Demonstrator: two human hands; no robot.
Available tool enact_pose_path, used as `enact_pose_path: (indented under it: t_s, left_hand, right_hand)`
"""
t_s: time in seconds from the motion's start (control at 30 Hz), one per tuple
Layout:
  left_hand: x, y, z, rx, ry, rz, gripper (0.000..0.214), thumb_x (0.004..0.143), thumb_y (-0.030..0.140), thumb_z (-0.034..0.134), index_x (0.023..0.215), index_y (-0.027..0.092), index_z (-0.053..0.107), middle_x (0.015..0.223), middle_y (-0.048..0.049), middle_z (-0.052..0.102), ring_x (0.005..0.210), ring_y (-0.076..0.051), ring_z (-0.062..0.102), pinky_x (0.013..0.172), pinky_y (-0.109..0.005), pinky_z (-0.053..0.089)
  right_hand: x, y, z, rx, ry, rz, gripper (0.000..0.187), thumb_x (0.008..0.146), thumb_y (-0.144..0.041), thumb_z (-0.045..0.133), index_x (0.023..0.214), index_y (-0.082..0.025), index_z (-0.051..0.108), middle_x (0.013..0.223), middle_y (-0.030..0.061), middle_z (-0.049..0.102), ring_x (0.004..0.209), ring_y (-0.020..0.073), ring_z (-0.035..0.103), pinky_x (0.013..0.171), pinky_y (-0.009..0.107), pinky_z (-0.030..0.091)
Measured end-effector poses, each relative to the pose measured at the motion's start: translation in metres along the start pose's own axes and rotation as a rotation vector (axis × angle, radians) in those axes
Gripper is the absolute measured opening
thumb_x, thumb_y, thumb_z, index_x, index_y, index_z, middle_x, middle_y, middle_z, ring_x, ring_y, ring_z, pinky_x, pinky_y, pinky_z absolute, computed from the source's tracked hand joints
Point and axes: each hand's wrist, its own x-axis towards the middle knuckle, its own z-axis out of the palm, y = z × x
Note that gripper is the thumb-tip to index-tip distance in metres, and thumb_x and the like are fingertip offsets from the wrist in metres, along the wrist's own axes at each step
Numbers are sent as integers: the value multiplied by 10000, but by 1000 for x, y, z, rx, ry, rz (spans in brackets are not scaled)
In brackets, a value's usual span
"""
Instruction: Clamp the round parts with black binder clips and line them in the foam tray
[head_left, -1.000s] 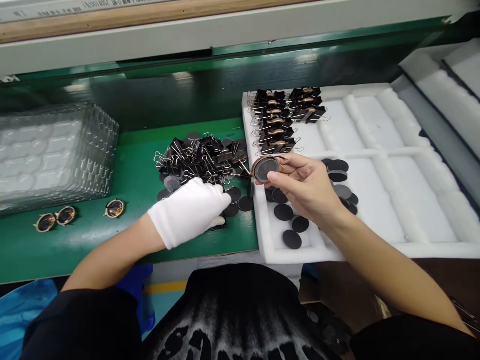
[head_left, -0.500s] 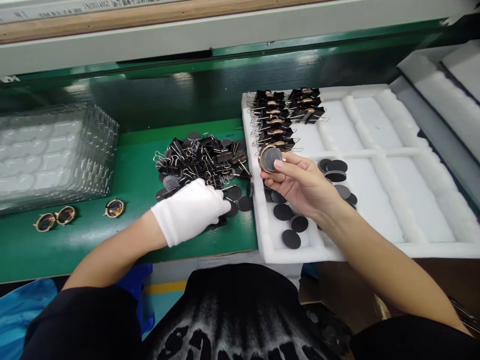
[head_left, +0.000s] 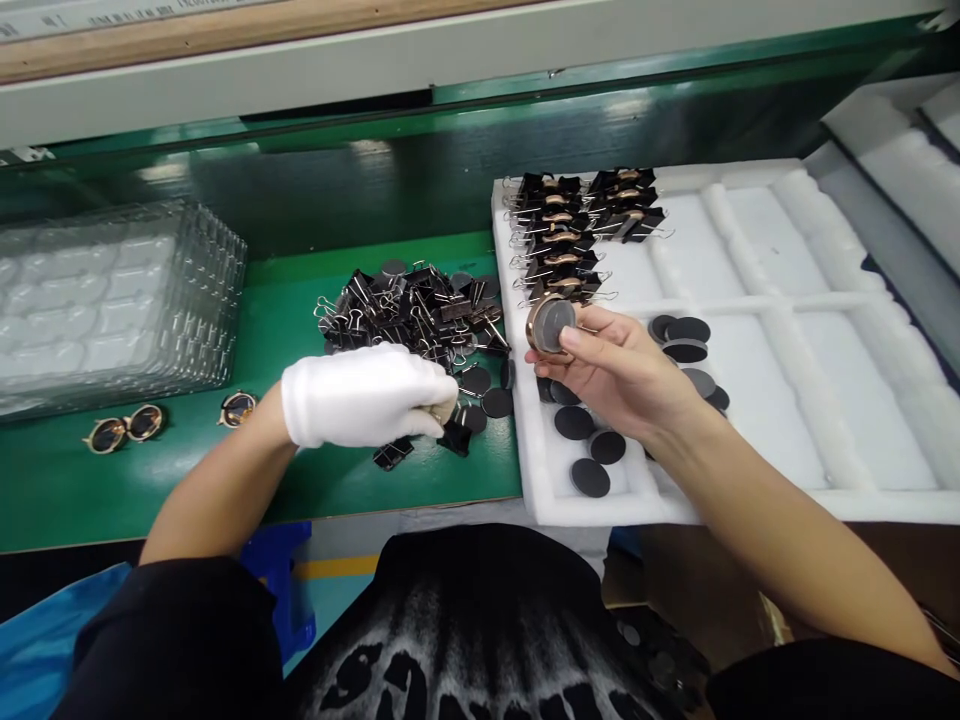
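My left hand (head_left: 367,395), in a white glove, is closed on a black binder clip (head_left: 455,438) just in front of a heap of binder clips (head_left: 420,310) mixed with dark discs. Another loose binder clip (head_left: 394,453) lies on the green table below the glove. Bare, my right hand (head_left: 626,375) pinches a gold-rimmed round piece (head_left: 534,325) with a grey disc (head_left: 556,325) against its face, over the left edge of the white foam tray (head_left: 529,450). Thumb on the front, fingers behind; the fingertips at the back are partly hidden.
Clipped gold-rimmed pieces (head_left: 559,238) stand in rows at the tray's back left. Black discs (head_left: 590,477) lie in its front compartments. On the table's left are stacked clear plastic trays (head_left: 112,310) and gold-rimmed round lenses (head_left: 126,428). Grey-white foam trays (head_left: 892,150) rise at the right.
My left hand has drawn back from the heap with a binder clip showing at its fingertips. My right hand keeps hold of the round piece and disc. The view has shifted slightly.
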Motion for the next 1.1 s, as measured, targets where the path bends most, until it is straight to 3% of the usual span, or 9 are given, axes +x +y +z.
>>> enact_pose_path:
  t_s: [0.07, 0.23, 0.3, 0.4, 0.5, 0.6, 0.77, 0.97, 1.1]
  left_hand:
    - [-1, -3, -7, -222, 125, -40, 166, 948, 307, 666, 814, 209, 666, 772, 33, 687, 654, -117, 588, 640, -255, 420]
    - [19, 11, 4, -663, 829, -271, 265, 874, 405, 747, 779, 177, 653, 736, -3, 690, 636, -125, 584, 583, -256, 440]
    - [28, 22, 13, -789, 981, -294, 273, 872, 405, 746, 774, 172, 642, 740, -7, 692, 620, -116, 580, 580, -255, 454]
    - [33, 31, 20, -778, 932, -254, 260, 907, 396, 681, 777, 173, 657, 686, 15, 665, 570, -98, 560, 544, -236, 432]
    - [25, 25, 17, -471, 863, -192, 348, 910, 422, 628, 664, 176, 612, 564, 41, 564, 511, -79, 475, 522, -236, 359]
    - [17, 14, 12, -193, 795, -234, 463, 803, 518, 692, 556, 184, 488, 484, 59, 453, 473, -71, 383, 509, -257, 284]
    - [19, 8, 14, -291, 492, -241, 546, 782, 536, 676, 530, 197, 329, 475, 77, 299, 482, -70, 268, 476, -257, 233]
    - [23, 19, 16, -215, 528, -222, 573, 816, 574, 590, 510, 205, 276, 465, 66, 244, 489, -82, 198, 481, -275, 210]
    - [20, 18, 14, -177, 567, -200, 552, 809, 537, 585, 507, 208, 259, 455, 67, 226, 487, -82, 173, 466, -278, 189]
  right_hand:
    - [-3, 0, 2, -33, -73, -32, 223, 775, -353, 903, 922, -238, 782, 892, 7, 784, 784, 150, 746, 692, 259, 621]
    - [-7, 8, 5, -168, -142, -186, 210, 826, -315, 875, 1021, -283, 803, 1256, 46, 763, 1147, 217, 733, 1003, 377, 606]
    - [-8, 12, 7, -248, -121, -247, 203, 812, -325, 886, 992, -274, 808, 1376, 63, 705, 1314, 256, 647, 1080, 414, 569]
    - [-9, 15, 10, -304, -85, -253, 221, 794, -353, 896, 959, -239, 801, 1186, 88, 775, 1212, 273, 706, 1033, 428, 603]
    - [-12, 11, 12, -270, -64, -227, 228, 775, -338, 907, 937, -228, 791, 1009, 55, 798, 944, 231, 783, 927, 390, 655]
    - [-14, 7, 13, -250, -86, -220, 199, 767, -297, 910, 916, -244, 789, 968, 31, 804, 885, 212, 788, 890, 362, 670]
    - [-16, 4, 11, -311, -146, -151, 194, 760, -246, 901, 921, -225, 795, 949, 35, 801, 839, 197, 786, 834, 332, 681]
    - [-16, 6, 10, -326, -174, -123, 193, 768, -238, 895, 934, -216, 797, 937, 42, 800, 796, 191, 780, 782, 318, 682]
    - [-16, 2, 7, -348, -162, -151, 194, 777, -240, 894, 942, -217, 796, 1092, 71, 800, 913, 208, 792, 829, 305, 678]
